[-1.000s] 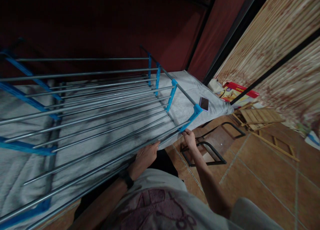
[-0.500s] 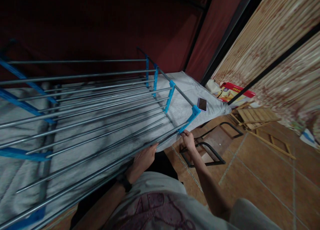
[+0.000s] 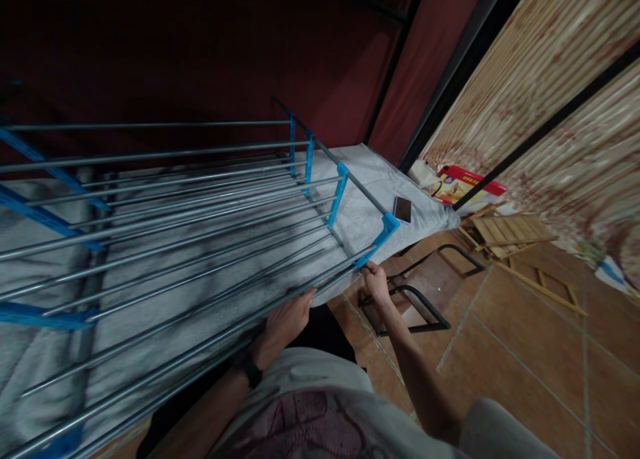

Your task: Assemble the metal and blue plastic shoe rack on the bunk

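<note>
A rack of grey metal tubes (image 3: 215,219) with blue plastic brackets lies across a cloth-covered table. My left hand (image 3: 293,314), a dark band on its wrist, is closed round a tube at the rack's near side; its fingertips are partly hidden. At the near right corner my right hand (image 3: 376,280) grips the lower end of a blue bracket (image 3: 384,238), where the near tubes meet it. One loose-ended tube (image 3: 280,267) rests among the others inside the rack. Further blue brackets (image 3: 45,316) stand at the left end.
A phone (image 3: 403,210) lies on the grey cloth (image 3: 357,158) right of the rack. Beyond the table are a black-framed chair (image 3: 425,292), a folded wooden chair (image 3: 515,236) and a red and yellow box (image 3: 467,187) on the tiled floor. A dark red panel (image 3: 200,52) rises behind.
The view has shifted very slightly, and the rack's left end sits a little further left in it. Both hands keep the same hold.
</note>
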A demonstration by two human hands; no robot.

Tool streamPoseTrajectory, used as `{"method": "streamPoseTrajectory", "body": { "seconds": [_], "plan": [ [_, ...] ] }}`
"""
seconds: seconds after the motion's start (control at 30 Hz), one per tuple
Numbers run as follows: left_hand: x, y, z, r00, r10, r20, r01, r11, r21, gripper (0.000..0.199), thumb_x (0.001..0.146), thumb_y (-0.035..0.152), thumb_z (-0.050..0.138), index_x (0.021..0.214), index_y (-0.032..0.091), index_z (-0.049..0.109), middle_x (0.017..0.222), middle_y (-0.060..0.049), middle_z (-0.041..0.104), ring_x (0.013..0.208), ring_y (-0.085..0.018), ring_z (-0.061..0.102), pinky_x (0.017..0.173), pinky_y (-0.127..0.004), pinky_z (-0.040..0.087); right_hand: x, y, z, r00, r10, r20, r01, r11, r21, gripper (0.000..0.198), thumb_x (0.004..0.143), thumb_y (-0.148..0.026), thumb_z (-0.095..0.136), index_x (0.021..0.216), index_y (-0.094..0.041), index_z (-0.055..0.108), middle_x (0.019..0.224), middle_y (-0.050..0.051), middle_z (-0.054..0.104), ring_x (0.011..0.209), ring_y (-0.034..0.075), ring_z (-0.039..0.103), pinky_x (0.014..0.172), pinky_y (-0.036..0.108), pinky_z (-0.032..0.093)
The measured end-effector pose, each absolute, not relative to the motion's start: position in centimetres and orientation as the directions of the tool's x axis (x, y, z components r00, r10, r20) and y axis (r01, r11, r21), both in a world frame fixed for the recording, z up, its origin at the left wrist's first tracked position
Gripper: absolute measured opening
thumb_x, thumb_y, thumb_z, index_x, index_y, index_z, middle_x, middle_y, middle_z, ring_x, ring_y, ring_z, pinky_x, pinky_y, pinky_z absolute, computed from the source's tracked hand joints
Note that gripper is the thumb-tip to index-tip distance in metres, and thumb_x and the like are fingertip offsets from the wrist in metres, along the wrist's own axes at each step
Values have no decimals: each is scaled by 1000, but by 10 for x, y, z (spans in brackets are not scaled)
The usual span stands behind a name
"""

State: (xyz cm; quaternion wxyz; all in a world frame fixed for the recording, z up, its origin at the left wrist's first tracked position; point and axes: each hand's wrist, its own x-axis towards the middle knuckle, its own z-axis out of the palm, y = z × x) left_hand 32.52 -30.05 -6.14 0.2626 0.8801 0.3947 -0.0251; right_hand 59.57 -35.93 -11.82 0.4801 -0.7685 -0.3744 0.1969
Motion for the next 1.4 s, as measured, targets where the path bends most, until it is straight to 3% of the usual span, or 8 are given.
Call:
{"method": "streamPoseTrajectory", "body": {
  "seconds": [0.37, 0.77, 0.93, 1.0, 1.07, 1.13, 1.23, 1.4],
  "plan": [
    [325, -294, -67, 721, 655, -228, 663, -556, 501, 45, 102, 24, 32, 142, 20, 53, 144, -6, 57, 132, -18, 55, 117, -31, 37, 592, -361, -118, 644, 762, 68, 404, -263, -876, 28, 67, -28, 42, 78, -19, 66, 78, 3, 69, 80, 22, 62, 82, 31, 46],
    [331, -285, -66, 689, 662, -295, 694, -484, 534, 45, 101, 28, 36, 143, 28, 52, 144, -5, 57, 134, -21, 53, 113, -37, 41, 589, -362, -112, 661, 750, 3, 343, -298, -891, 37, 66, -30, 44, 90, -19, 70, 92, 5, 73, 95, 26, 64, 89, 35, 47],
    [325, -297, -71, 665, 696, -270, 701, -457, 548, 44, 101, 29, 37, 143, 30, 52, 138, -4, 62, 125, -21, 61, 108, -36, 46, 583, -369, -111, 633, 774, 5, 258, -205, -944, 36, 66, -34, 52, 94, -17, 67, 99, 9, 71, 101, 27, 61, 97, 39, 43],
    [323, -304, -72, 669, 704, -237, 679, -450, 580, 44, 101, 30, 38, 142, 28, 53, 139, -5, 62, 125, -23, 60, 108, -38, 46, 578, -377, -118, 661, 750, -16, 194, -192, -962, 37, 65, -37, 58, 95, -17, 64, 101, 9, 69, 100, 26, 60, 96, 40, 44],
    [321, -307, -74, 675, 704, -218, 659, -443, 608, 43, 100, 31, 42, 142, 26, 53, 139, -7, 62, 127, -23, 59, 107, -38, 46, 572, -387, -128, 761, 649, -10, 146, -185, -972, 43, 65, -37, 63, 104, -18, 59, 104, 7, 64, 98, 22, 59, 95, 39, 43],
    [319, -306, -75, 685, 700, -203, 645, -452, 616, 44, 98, 29, 44, 142, 26, 52, 136, -8, 63, 124, -23, 60, 104, -38, 48, 564, -397, -134, 803, 592, 68, 184, -139, -973, 42, 67, -35, 65, 105, -19, 56, 101, 4, 60, 94, 19, 57, 94, 38, 43],
    [313, -306, -74, 699, 698, -154, 620, -485, 617, 42, 97, 24, 44, 138, 24, 56, 129, -11, 67, 119, -24, 63, 99, -36, 50, 539, -411, -129, 707, 685, 177, 297, -61, -953, 31, 74, -32, 64, 102, -19, 59, 96, 3, 59, 89, 18, 57, 89, 36, 45],
    [301, -311, -75, 725, 689, 1, 557, -587, 588, 40, 95, 14, 42, 129, 23, 60, 124, -9, 68, 115, -23, 64, 94, -34, 51, 479, -404, -88, 268, 899, 345, 562, 145, -814, 23, 91, -31, 51, 104, -20, 66, 102, 7, 65, 98, 22, 61, 90, 38, 46]
  ]
}}
